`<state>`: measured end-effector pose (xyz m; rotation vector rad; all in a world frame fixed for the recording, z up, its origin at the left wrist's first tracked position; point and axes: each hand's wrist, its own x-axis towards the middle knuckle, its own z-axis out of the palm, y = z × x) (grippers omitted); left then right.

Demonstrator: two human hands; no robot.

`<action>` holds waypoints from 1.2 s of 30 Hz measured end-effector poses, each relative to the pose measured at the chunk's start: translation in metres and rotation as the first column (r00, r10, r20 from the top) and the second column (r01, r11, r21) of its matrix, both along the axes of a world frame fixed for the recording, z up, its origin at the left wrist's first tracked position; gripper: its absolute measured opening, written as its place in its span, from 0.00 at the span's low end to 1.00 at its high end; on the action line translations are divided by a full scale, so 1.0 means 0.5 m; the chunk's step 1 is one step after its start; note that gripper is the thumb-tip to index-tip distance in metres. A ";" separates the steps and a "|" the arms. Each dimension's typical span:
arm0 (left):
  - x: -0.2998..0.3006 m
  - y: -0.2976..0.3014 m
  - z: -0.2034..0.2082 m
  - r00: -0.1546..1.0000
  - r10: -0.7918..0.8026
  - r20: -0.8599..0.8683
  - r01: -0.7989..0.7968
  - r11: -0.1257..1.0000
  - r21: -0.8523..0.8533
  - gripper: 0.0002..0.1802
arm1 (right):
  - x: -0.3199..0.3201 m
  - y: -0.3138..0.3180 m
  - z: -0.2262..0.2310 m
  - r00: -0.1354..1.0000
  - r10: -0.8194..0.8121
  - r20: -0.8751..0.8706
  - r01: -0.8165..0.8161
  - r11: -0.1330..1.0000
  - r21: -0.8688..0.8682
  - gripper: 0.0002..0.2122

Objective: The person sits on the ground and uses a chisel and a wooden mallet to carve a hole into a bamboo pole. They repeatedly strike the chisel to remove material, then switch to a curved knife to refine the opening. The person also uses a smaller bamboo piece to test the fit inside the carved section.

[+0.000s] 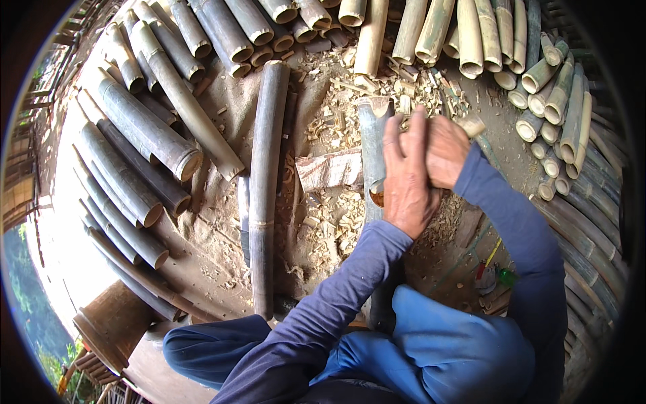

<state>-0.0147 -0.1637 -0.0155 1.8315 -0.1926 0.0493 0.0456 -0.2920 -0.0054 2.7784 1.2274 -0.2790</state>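
Observation:
My left hand is stretched forward, its fingers long and mostly straight, lying over the right edge of a grey-green bamboo tube. The tube points away from me, with a pale trimmed far end and an orange-brown cut opening in its side. Against the left hand's right side presses my right hand, its fingers bent and partly hidden behind the left. Whether it grips anything does not show. A short pale piece of bamboo is just beyond the right hand.
Wood chips litter the ground. A flat wood block lies left of the tube. Beyond it rests a long dark bamboo pole, with a blade-like strip alongside. Cut bamboo tubes surround me left, far and right.

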 end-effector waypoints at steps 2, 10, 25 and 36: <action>-0.008 0.005 -0.007 0.985 0.169 0.041 -0.166 0.985 -0.055 0.55 | 0.011 0.059 0.014 1.000 0.028 -0.012 -0.030 0.990 -0.141 0.07; -0.083 -0.058 0.019 0.968 -0.142 -0.208 0.145 0.989 -0.001 0.61 | -0.053 -0.079 0.032 0.823 0.068 -0.564 -0.033 0.997 0.071 0.16; -0.080 0.023 0.020 0.815 -0.506 -0.284 0.520 0.854 -0.029 0.45 | -0.187 -0.057 0.009 0.662 -0.150 -0.734 0.124 0.988 -0.089 0.21; -0.156 0.183 0.128 0.894 -0.264 -0.361 0.310 0.948 0.075 0.48 | -0.337 0.107 0.005 -0.068 0.251 -0.965 0.994 -0.065 -0.087 0.18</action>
